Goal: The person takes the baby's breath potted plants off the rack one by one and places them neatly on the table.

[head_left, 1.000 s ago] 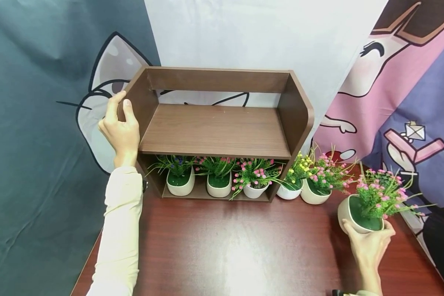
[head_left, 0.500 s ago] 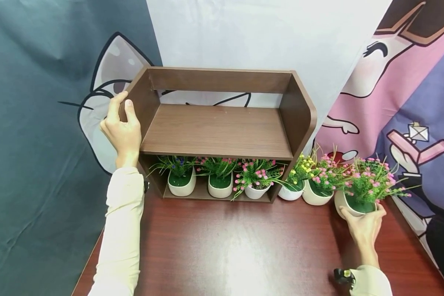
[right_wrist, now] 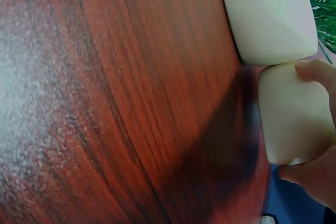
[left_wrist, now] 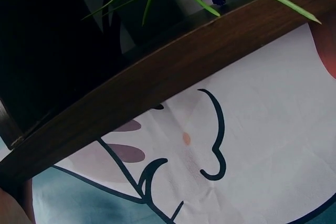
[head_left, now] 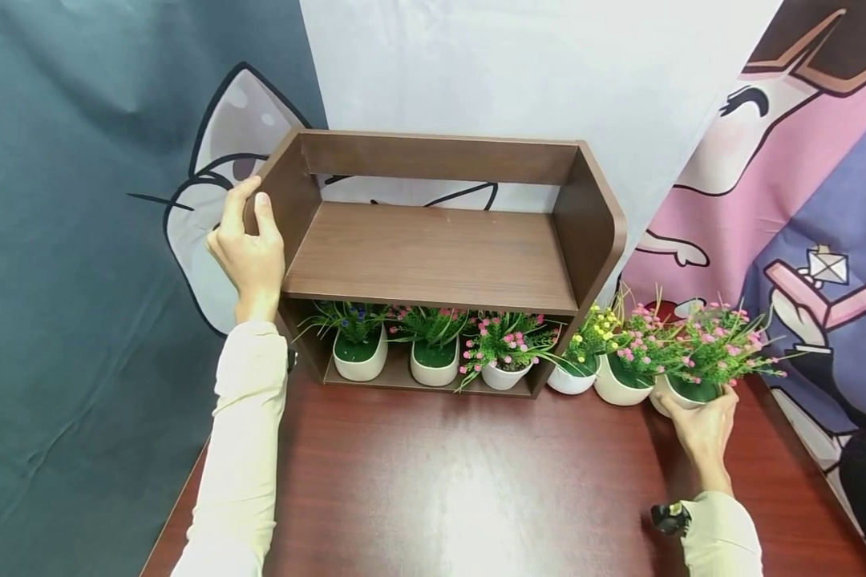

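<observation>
My right hand (head_left: 706,429) grips the cream pot of a pink-flowered potted plant (head_left: 693,390), thumb on one side and fingers on the other. In the right wrist view this pot (right_wrist: 294,116) is upright and close against the neighbouring cream pot (right_wrist: 273,19). A second pink-flowered plant (head_left: 624,377) stands to its left, then a yellow-flowered plant (head_left: 573,373) in a white pot. My left hand (head_left: 251,252) holds the left side panel of the brown wooden shelf (head_left: 433,252) at its upper edge. The left wrist view shows the panel's edge (left_wrist: 173,59) and little of the hand.
Three potted plants stand in the shelf's lower compartment: one blue-flowered (head_left: 361,361), one with dark pink flowers (head_left: 435,365), one pink-flowered (head_left: 503,373). The shelf and pots stand on a reddish wooden table (head_left: 404,473). Printed cloth (head_left: 79,240) hangs behind and at both sides.
My right hand has carried the pink-flowered plant left and away from me, up to the neighbouring pot. The left hand keeps its hold on the shelf; the head view has shifted slightly.
</observation>
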{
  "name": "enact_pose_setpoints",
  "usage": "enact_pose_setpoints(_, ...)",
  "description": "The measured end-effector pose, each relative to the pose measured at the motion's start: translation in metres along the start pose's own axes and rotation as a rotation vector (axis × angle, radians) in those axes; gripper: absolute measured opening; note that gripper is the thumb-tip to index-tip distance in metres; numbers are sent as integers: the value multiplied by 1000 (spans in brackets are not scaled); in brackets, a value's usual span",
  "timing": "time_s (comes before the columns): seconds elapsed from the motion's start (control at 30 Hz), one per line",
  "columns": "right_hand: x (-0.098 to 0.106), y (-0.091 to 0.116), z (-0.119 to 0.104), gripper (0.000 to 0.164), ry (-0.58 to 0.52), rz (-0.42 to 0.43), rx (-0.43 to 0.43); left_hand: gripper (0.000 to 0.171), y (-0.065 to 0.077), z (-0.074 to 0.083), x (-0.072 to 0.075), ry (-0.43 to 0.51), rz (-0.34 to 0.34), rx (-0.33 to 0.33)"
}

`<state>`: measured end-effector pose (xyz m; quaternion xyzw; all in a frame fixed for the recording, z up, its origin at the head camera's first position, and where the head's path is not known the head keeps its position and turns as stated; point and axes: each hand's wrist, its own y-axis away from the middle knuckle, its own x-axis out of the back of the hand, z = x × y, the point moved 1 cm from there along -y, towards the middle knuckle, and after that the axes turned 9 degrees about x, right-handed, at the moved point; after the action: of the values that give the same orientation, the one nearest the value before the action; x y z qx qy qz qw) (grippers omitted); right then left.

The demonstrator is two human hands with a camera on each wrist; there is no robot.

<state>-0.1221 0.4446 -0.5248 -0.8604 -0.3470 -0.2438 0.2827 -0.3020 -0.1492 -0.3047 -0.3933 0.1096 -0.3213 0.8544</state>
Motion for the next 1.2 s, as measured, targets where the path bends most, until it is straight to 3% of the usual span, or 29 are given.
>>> enact_pose_setpoints(0.37,-3,-9,5,89,109,-111,48,28,0,0,-2,-2,-1,-7)
enact_pose_setpoints(0.57,-3,-13,9,96,118,-199,43,29,0,-1,-2,-4,4,-17)
enact_pose_setpoints(0.87,-4,-14,11,94,91,-165,-25,27,2,0,-4,-2,-4,2)
enact_pose_setpoints(1.2,-9,-21,6,97,108,-292,1,28,-1,-2,-3,7,9,-9)
